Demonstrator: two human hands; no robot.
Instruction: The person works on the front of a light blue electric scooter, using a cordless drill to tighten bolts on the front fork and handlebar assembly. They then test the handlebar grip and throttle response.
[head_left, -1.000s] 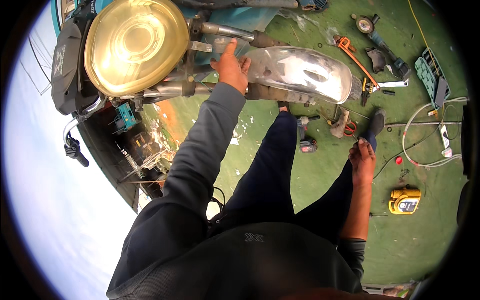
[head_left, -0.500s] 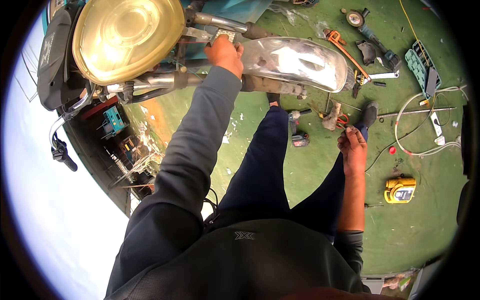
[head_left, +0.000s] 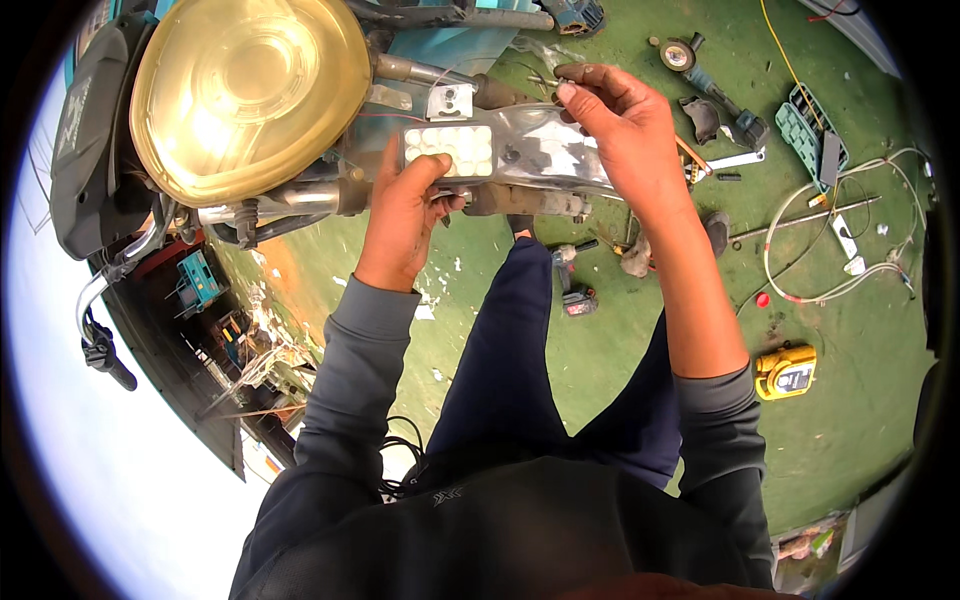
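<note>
My left hand is closed on a rectangular LED light with rows of round white cells, its thumb pressed on the face. The light lies level in front of a motorcycle's shiny front mudguard. A metal bracket with dark holes shows just beyond it. My right hand is raised over the mudguard, thumb and fingers pinched together. A small, thin metal piece shows at its fingertips, too small to name. The big round yellowish headlight sits left of my left hand.
At the left is the handlebar grip. On the green floor lie an angle grinder, a teal tool case, a looped hose, a yellow device and a cordless drill. Fork tubes flank the mudguard.
My left hand has drawn back toward me, bringing the LED light into full view. My right hand has risen from beside my right leg to above the mudguard, still pinched.
</note>
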